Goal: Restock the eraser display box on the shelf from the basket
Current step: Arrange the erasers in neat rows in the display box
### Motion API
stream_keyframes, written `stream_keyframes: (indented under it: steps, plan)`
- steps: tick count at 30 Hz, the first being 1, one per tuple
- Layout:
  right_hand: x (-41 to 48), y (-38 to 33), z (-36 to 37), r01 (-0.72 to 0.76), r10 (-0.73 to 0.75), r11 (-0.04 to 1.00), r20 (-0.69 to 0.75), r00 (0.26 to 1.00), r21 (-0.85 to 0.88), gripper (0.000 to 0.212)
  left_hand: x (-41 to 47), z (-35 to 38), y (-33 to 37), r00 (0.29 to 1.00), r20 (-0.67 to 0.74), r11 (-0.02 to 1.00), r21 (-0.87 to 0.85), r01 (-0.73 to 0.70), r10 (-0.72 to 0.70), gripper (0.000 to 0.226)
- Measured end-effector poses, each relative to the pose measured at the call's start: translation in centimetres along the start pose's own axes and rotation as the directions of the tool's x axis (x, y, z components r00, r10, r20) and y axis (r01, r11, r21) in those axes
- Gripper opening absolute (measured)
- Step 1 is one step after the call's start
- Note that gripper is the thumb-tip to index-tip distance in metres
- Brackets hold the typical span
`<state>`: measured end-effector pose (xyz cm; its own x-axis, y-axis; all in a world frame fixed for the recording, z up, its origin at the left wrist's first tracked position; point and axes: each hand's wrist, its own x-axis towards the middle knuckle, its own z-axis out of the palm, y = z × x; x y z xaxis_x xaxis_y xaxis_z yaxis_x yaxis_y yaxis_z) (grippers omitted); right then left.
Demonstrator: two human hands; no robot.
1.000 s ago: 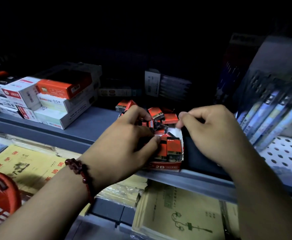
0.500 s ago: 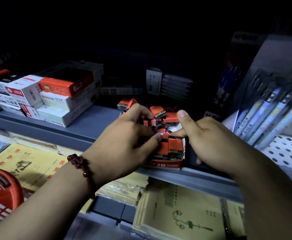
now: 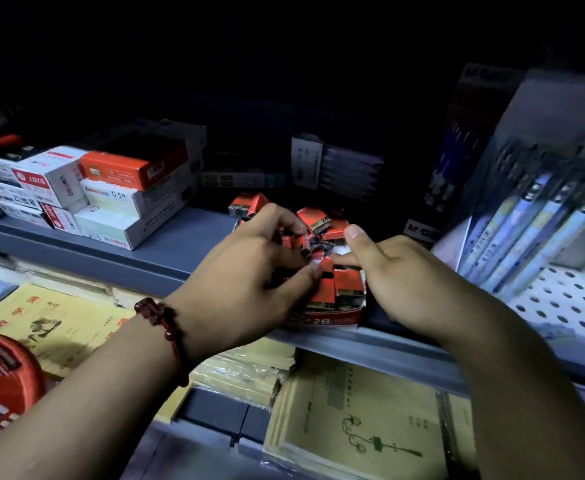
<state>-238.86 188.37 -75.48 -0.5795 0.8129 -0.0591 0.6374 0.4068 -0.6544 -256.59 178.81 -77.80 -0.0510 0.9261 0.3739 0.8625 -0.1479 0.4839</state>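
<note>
The red eraser display box (image 3: 336, 320), marked 2B, sits at the front edge of the grey shelf (image 3: 166, 258). Several orange-and-black erasers (image 3: 348, 287) stand in it, and more lie heaped behind (image 3: 319, 220). My left hand (image 3: 249, 282), with a red bead bracelet on its wrist, curls over the box's left side, its fingers closed on erasers in the heap. My right hand (image 3: 402, 278) rests against the box's right side, thumb up and forefinger touching an upright eraser. The red basket (image 3: 3, 382) shows at the lower left.
Stacked white and orange stationery boxes (image 3: 111, 192) fill the shelf's left part. Packs of pens (image 3: 533, 230) lean on a perforated white stand at the right. Yellow exercise books (image 3: 353, 417) lie on the lower shelf beneath. The back of the shelf is dark.
My right hand has dropped from above the box to its right side, with thumb raised and forefinger on an eraser. My left hand stays on the heap, its fingers shifting slightly.
</note>
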Motion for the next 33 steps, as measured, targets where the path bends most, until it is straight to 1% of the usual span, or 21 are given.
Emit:
stream_keyframes:
  steps: [3, 5, 9, 10, 12, 15, 18, 20, 22, 24, 26, 29, 33]
  plan:
    - [0.2, 0.3, 0.3, 0.031, -0.031, 0.999, -0.004, 1.0, -0.011, 0.078, 0.0, -0.1, 0.2, 1.0, 0.002, 1.0, -0.004, -0.005, 0.005, 0.034]
    - [0.2, 0.4, 0.4, 0.039, -0.039, 0.999, -0.006, 0.999, -0.033, 0.079, 0.0, -0.1, 0.2, 1.0, 0.001, 1.0, -0.006, -0.008, 0.008, 0.034]
    - [0.1, 0.5, 0.3, 0.024, -0.024, 0.999, 0.002, 1.0, -0.033, 0.077, -0.2, -0.1, 0.2, 1.0, -0.001, 0.999, 0.036, 0.016, -0.016, 0.044]
    - [0.0, 0.5, 0.3, 0.019, -0.019, 1.0, -0.013, 1.0, -0.021, 0.075, -0.2, -0.1, 0.3, 1.0, -0.003, 0.998, 0.052, 0.02, -0.02, 0.046]
    - [-0.1, 0.3, 0.2, 0.018, -0.018, 1.0, -0.087, 0.996, -0.007, 0.072, -0.2, -0.1, 0.5, 1.0, -0.003, 0.997, 0.077, 0.01, -0.01, 0.047]
    - [0.3, 0.1, 0.6, 0.042, -0.049, 0.998, -0.175, 0.983, -0.042, 0.076, -0.2, -0.2, 0.7, 1.0, 0.014, 0.995, 0.101, 0.0, -0.001, 0.047]
    - [0.8, -0.4, 1.2, 0.048, -0.058, 0.996, -0.147, 0.987, -0.073, 0.077, -0.2, -0.2, 0.8, 1.0, 0.007, 0.993, 0.12, -0.009, 0.008, 0.047]
    - [1.1, -0.4, 1.6, 0.025, -0.036, 0.997, -0.131, 0.991, -0.079, 0.076, -0.2, -0.1, 0.7, 1.0, 0.0, 0.991, 0.133, -0.017, 0.017, 0.046]
    - [1.4, -0.3, 1.6, -0.031, 0.031, 1.0, -0.125, 0.992, -0.002, 0.078, -0.2, -0.1, 0.5, 1.0, 0.008, 0.992, 0.127, -0.016, 0.015, 0.046]
    - [1.6, -0.4, 1.5, -0.089, 0.109, 0.98, -0.11, 0.988, 0.18, 0.077, -0.2, -0.2, 0.5, 1.0, 0.016, 0.994, 0.112, -0.007, 0.005, 0.045]
    - [1.5, -0.6, 1.2, -0.14, 0.18, 0.932, -0.093, 0.979, 0.333, 0.069, -0.2, -0.3, 0.5, 1.0, 0.017, 0.995, 0.101, 0.002, -0.004, 0.045]
    - [1.5, -0.6, 1.1, -0.164, 0.212, 0.896, -0.075, 0.974, 0.413, 0.061, -0.3, -0.3, 0.6, 0.999, 0.02, 0.994, 0.108, 0.022, -0.025, 0.046]
    - [1.5, -0.3, 1.3, -0.126, 0.198, 0.845, -0.085, 0.977, 0.52, 0.057, -0.3, -0.2, 0.7, 0.999, 0.006, 0.991, 0.12, 0.052, -0.053, 0.045]
